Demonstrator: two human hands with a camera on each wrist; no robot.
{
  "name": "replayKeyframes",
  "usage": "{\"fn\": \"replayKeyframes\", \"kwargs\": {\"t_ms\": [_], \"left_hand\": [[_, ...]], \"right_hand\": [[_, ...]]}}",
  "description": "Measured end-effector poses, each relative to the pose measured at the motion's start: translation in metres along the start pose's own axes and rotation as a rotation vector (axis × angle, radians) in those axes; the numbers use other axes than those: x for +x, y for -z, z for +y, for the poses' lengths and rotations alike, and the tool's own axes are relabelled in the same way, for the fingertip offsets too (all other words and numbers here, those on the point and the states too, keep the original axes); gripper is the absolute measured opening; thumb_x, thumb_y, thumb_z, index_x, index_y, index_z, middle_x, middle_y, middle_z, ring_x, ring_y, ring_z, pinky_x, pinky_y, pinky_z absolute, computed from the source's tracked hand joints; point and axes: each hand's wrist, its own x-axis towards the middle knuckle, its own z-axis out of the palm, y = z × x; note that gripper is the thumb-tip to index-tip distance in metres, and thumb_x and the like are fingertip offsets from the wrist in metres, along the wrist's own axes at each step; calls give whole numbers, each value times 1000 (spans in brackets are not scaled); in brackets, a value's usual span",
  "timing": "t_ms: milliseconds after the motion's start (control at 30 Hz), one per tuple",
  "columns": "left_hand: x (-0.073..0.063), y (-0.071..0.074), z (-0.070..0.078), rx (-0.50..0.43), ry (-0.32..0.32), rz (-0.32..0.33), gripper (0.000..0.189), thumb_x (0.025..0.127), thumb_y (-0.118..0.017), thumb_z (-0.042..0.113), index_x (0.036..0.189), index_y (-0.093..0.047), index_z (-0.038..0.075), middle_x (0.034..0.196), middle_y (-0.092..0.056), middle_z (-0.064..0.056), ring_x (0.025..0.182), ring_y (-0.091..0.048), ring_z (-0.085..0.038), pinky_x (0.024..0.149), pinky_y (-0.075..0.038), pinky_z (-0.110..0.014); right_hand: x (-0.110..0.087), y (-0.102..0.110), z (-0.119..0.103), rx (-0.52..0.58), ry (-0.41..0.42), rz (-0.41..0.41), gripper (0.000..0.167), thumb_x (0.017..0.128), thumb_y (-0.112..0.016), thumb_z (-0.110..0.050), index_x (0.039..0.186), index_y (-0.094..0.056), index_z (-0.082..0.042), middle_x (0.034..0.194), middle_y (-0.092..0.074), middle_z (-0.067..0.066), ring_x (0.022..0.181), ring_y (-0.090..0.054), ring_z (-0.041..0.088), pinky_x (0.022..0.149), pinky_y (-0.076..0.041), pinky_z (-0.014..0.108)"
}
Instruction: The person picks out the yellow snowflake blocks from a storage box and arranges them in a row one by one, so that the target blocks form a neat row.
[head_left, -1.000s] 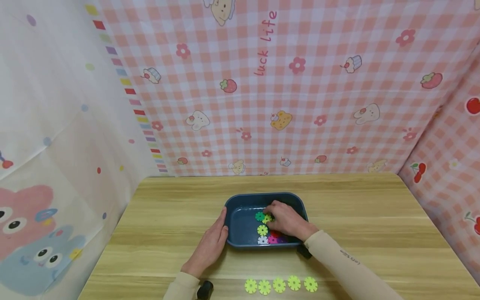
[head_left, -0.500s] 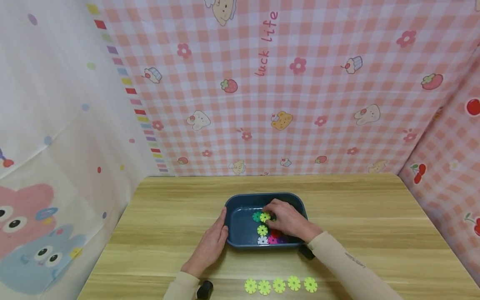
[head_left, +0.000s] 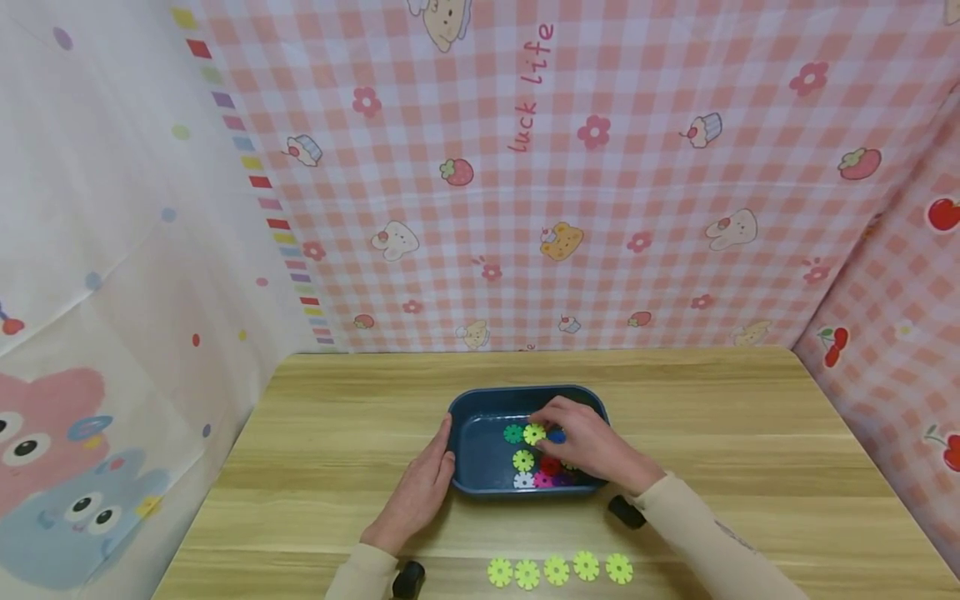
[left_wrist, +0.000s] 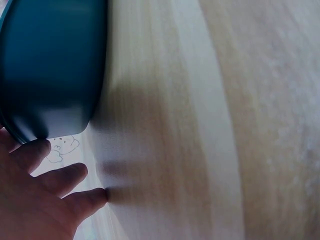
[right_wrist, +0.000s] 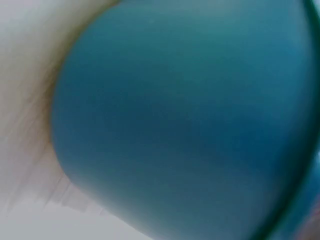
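A dark blue rectangular bin [head_left: 480, 454] stands on the table. My left hand [head_left: 422, 492] lies against its left end, and in the left wrist view the fingers of the left hand [left_wrist: 45, 195] are spread, one touching the wall of the bin [left_wrist: 55, 65]. Inside, my right hand [head_left: 585, 437] pinches a yellow-green snowflake disc [head_left: 534, 434] between thumb and index finger. Near it lie a green disc [head_left: 513, 433], a blue one [head_left: 557, 436], another yellow-green one [head_left: 522, 460], a white one [head_left: 523, 480] and a pink one [head_left: 543, 480]. The right wrist view holds mostly the bin's blurred outer wall [right_wrist: 175, 115].
A row of several yellow-green discs [head_left: 557, 570] lies flat on the wooden table [head_left: 360, 400] in front of the bin. A pink checked cloth [head_left: 562, 183] hangs behind the table, with other printed cloths at both sides.
My right hand has drawn slightly right with the yellow-green disc, after a small shift left. A blue disc now shows beneath the fingers. The left hand stays against the bin.
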Motion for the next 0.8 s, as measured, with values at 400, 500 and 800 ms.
{"fn": "replayKeyframes", "kwargs": {"t_ms": [400, 500, 800], "left_hand": [[1, 0, 0, 2, -4, 1, 56, 113, -41, 16, 164, -23, 2, 167, -29, -16, 152, -33, -33, 122, -29, -51], [1, -1, 0, -1, -9, 5, 56, 113, -41, 15, 164, -23, 1, 167, -29, -16, 152, -33, -34, 122, -29, -52], [1, -2, -1, 3, -13, 14, 56, 112, -41, 15, 163, -24, 0, 167, -29, -16, 151, -33, -34, 122, -29, -52]], "right_hand": [[-28, 20, -2, 74, 11, 54, 31, 92, -79, -14, 122, -73, -7, 111, -66, -1, 98, -67, 24, 84, -60, 45], [-38, 26, -2, 60, 33, 78, 31, 91, -80, -13, 121, -74, -7, 110, -66, -1, 96, -67, 22, 83, -61, 40], [-70, 36, -2, 64, 73, 136, 29, 89, -82, -11, 117, -75, -10, 108, -66, -5, 92, -67, 18, 80, -61, 37]]}}
